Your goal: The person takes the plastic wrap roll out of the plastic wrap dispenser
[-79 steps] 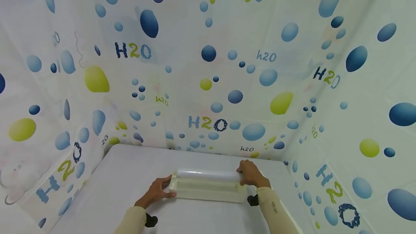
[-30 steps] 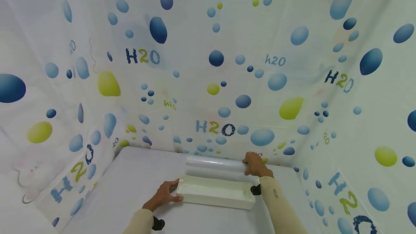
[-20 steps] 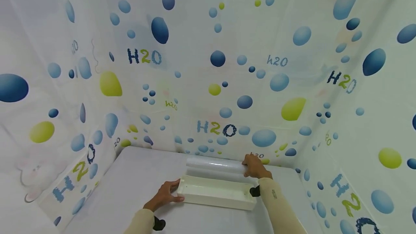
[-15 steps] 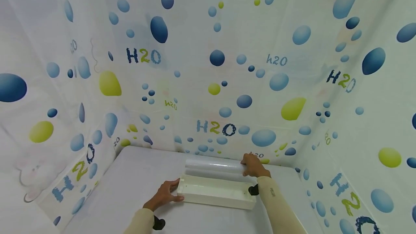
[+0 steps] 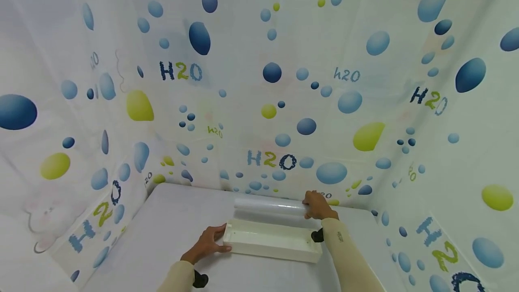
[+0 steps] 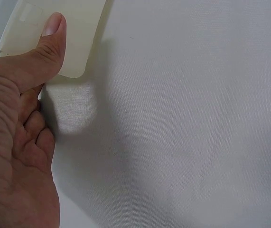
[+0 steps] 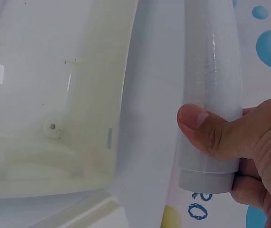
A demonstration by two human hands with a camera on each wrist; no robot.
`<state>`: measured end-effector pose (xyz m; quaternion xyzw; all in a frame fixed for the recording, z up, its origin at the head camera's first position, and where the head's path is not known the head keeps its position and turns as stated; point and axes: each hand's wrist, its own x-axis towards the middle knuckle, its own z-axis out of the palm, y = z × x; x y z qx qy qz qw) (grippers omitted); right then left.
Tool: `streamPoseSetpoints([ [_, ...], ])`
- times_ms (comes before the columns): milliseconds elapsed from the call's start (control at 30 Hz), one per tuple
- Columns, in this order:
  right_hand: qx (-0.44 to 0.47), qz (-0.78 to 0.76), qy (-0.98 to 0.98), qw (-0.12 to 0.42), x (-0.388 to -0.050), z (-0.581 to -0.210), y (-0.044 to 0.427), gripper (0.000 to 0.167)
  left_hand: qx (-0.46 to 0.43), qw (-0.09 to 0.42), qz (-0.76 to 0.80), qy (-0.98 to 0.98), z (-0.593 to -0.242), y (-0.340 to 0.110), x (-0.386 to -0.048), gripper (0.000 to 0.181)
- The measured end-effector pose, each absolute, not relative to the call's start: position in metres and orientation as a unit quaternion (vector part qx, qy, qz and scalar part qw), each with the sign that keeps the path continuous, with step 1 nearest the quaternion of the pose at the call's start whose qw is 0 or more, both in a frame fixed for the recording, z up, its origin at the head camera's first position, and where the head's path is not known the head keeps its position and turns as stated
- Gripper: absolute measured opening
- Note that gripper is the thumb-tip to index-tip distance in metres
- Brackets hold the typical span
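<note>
A roll of clear plastic wrap (image 5: 267, 205) lies along the back of the table, behind a long cream plastic box (image 5: 271, 240). My right hand (image 5: 319, 205) grips the roll near its right end; in the right wrist view, the thumb crosses the roll (image 7: 211, 61) just short of the bare core end. Around the left end of the box, my left hand (image 5: 206, 243) holds on, with its thumb against the front wall in the left wrist view. Seen from the right wrist, the inside of the box (image 7: 35, 95) has small screw holes and no roll in it.
The white-covered table (image 5: 162, 229) is enclosed by a curtain (image 5: 227, 80) printed with blue and green drops. At the right wrist view's bottom lies a pale ridged plastic piece (image 7: 85, 213), close to the box's end.
Compared with 2.6 s ago, the roll has left the box and gone back toward the curtain in my right hand. Over the last second both hands have stayed nearly still.
</note>
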<state>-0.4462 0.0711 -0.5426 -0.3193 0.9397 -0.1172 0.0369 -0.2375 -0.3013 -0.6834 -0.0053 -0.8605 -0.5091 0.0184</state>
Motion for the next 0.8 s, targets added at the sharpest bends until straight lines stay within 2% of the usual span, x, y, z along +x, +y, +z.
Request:
streamPoseSetpoints([
  [200,-0.292,-0.120,0.947,0.050,-0.444,-0.545,0.067,0.054,-0.009,0.014,-0.505,-0.863,-0.682,-0.301,-0.236,0.100],
  [800,-0.287,-0.118,0.949,0.063,-0.438,-0.563,0.065,0.049,-0.006,0.008,-0.510,-0.860,-0.678,-0.300,-0.233,0.097],
])
